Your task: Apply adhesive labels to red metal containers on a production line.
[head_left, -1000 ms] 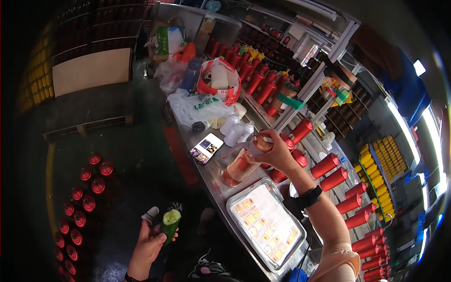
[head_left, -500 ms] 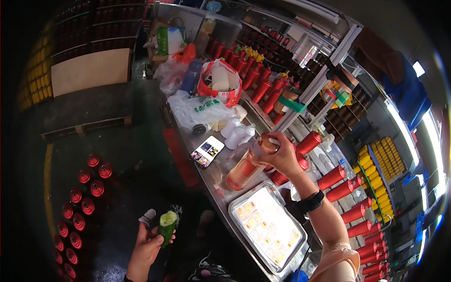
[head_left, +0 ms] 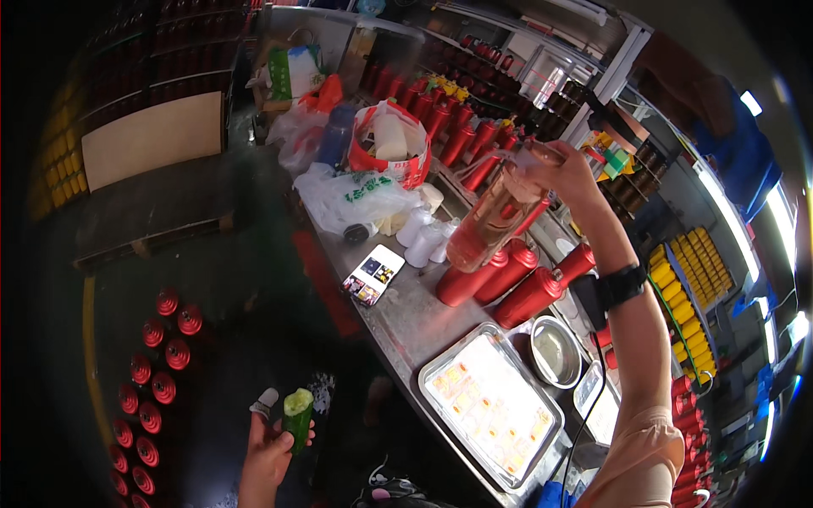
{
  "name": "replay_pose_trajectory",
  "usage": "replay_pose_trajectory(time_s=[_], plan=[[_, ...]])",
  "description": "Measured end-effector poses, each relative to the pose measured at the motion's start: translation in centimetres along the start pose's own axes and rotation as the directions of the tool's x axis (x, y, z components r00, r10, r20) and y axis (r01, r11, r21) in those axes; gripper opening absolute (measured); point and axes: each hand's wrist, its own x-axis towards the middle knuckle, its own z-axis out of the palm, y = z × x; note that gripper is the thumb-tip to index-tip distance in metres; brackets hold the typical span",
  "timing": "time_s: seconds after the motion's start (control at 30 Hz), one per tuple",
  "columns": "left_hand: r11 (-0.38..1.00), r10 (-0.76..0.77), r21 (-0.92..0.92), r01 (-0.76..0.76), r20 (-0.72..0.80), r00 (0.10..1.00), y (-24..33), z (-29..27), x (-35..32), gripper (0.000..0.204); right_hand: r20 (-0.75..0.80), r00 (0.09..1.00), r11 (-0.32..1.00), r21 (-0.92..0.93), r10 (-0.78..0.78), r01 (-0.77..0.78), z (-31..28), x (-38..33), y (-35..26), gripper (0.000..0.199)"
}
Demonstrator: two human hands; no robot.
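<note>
Our right hand (head_left: pixel 566 173) grips a clear, tilted plastic bottle (head_left: pixel 494 216) above the steel table (head_left: pixel 406 317); our left hand (head_left: pixel 269 453) clasps a green cucumber stub (head_left: pixel 297 416).

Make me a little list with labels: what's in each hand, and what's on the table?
left hand: holds a cut green cucumber, low beside the table
right hand: grips the top of a clear bottle of orange-brown liquid, lifted above the red bottles
table: steel, long
on table: phone, tray of pale pieces, steel bowl, white cups, plastic bags
floor: rows of red caps
</note>
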Motion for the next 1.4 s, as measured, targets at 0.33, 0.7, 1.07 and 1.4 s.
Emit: replay_pose_trajectory(time_s=[0.33, 0.7, 1.07, 1.4], plan=[[0.993, -0.11, 0.034, 0.112, -0.06, 0.992, 0.4, -1.0, 0.5, 0.068, -0.117, 0.993, 0.993, -0.116, 0.019, -0.033, 0.3, 8.0, 1.9, 0.079], [0.995, -0.086, -0.049, 0.082, -0.08, 0.993, 0.1, -1.5, 2.6, 0.07, -0.302, 0.953, 0.948, -0.311, -0.031, -0.067, 7.7, 12.0, 6.9, 0.089], [0.99, -0.14, -0.045, 0.136, -0.128, 0.982, -0.2, -1.3, 5.2, 0.069, -0.185, 0.983, 0.882, -0.465, -0.016, -0.073, 12.5, 12.3, 11.3, 0.07], [0.986, -0.165, -0.056, 0.158, -0.155, 0.974, -0.7, -1.4, 6.4, 0.069, -0.084, 0.994, 0.85, -0.517, 0.071, -0.104, 15.0, 12.5, 13.1, 0.068]])
